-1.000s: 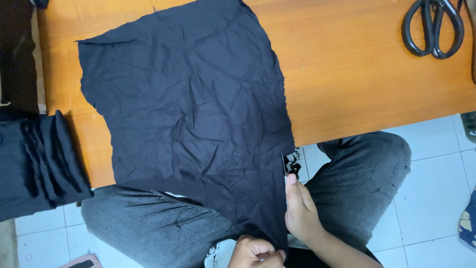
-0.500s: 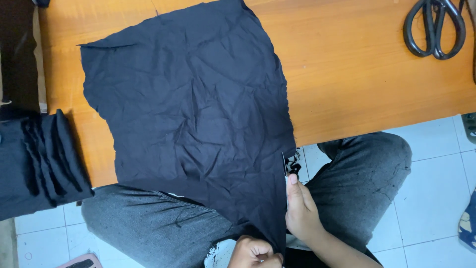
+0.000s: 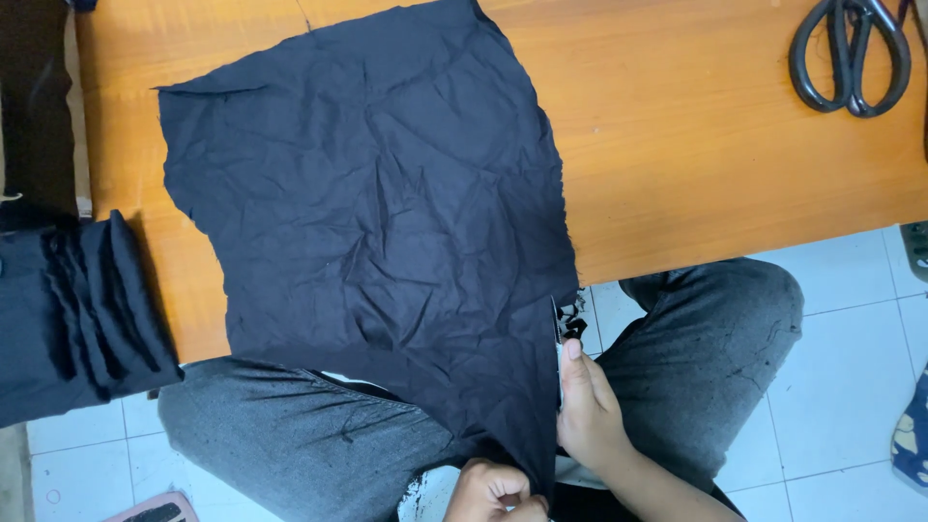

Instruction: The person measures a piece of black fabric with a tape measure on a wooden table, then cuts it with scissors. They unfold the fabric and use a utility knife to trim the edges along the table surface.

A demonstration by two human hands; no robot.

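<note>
A large crumpled black cloth (image 3: 377, 222) lies spread on the orange wooden table (image 3: 696, 145), and its lower part hangs over the front edge onto my lap. My right hand (image 3: 588, 411) grips the cloth's right edge just below the table, index finger stretched along it. A thin pale sliver and a tuft of frayed black threads (image 3: 574, 321) show at the fingertip; whether that is a tool I cannot tell. My left hand (image 3: 493, 491) is closed on the cloth's lowest corner, close beside the right hand.
Big black scissors (image 3: 851, 53) lie at the table's far right corner. A stack of folded dark cloth (image 3: 82, 309) sits at the left edge. My grey-trousered legs (image 3: 715, 338) are under the table edge, over white floor tiles.
The cloth has slid slightly down and to the right on the table. Both hands stay in almost the same place on its lower right edge.
</note>
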